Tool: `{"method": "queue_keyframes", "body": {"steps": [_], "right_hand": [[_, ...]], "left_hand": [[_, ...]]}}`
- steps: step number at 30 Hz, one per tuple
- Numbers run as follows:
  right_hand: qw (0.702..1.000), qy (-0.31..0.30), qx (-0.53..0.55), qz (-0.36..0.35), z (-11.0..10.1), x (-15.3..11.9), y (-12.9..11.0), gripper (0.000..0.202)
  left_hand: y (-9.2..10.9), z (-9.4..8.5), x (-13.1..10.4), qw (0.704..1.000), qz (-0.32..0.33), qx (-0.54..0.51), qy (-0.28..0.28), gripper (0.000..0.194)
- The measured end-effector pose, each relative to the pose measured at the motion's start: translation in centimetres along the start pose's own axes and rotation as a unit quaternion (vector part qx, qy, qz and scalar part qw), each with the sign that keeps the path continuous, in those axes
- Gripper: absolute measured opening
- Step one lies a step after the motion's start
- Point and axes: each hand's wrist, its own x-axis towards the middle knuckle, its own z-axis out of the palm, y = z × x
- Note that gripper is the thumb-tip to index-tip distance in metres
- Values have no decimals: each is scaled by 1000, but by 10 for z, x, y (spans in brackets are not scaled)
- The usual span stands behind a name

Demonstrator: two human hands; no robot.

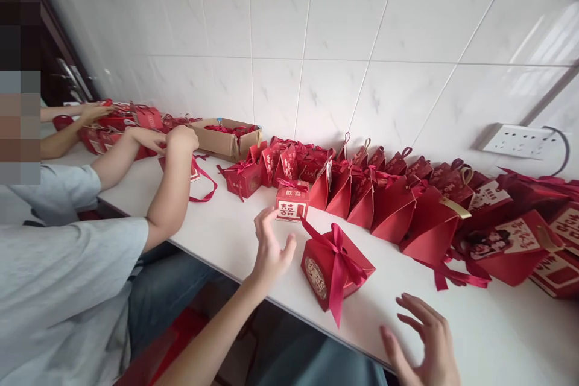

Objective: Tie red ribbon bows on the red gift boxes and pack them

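A red gift box (316,256) tied with a dark pink ribbon bow (339,247) stands on the white table, between my two hands and touched by neither. To its left my left hand (272,247) is raised with thumb and fingers apart, holding nothing. My right hand (423,338), at the table's front edge, is also empty, its fingers curved and spread. Just beyond my left fingertips is a smaller red box (293,202) with a white label and a bow on top.
Rows of red gift boxes (393,211) line the tiled wall. A cardboard carton (221,143) holds red items at the back. Left of me a co-worker's hands (176,139) handle a red box with a loose ribbon (208,190). A white power strip (520,140) is on the wall.
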Motion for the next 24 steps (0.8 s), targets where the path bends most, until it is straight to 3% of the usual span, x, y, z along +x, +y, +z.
{"method": "queue_keyframes", "body": {"steps": [3,5,9,14,17,20,24], "right_hand": [[995,-2,31,-96,24,6,-5,71],[993,-2,37,-114,37,10,-10,84],[995,0,43,-95,58,14,-16,97],[997,12,60,-38,77,9,-21,94],[995,-12,98,12,76,9,-28,85],[995,-16,100,1,62,13,-25,85],[998,50,30,-36,37,19,-1,84]], "left_hand": [[-12,15,26,999,-39,30,-1,49],[-21,25,41,996,-77,38,-17,55],[-37,41,55,984,-169,22,-48,79],[-42,52,45,972,-226,31,-63,94],[-40,53,42,975,-205,40,-75,95],[-43,52,44,974,-211,53,-68,93],[-48,52,47,971,-219,85,-41,87]]}}
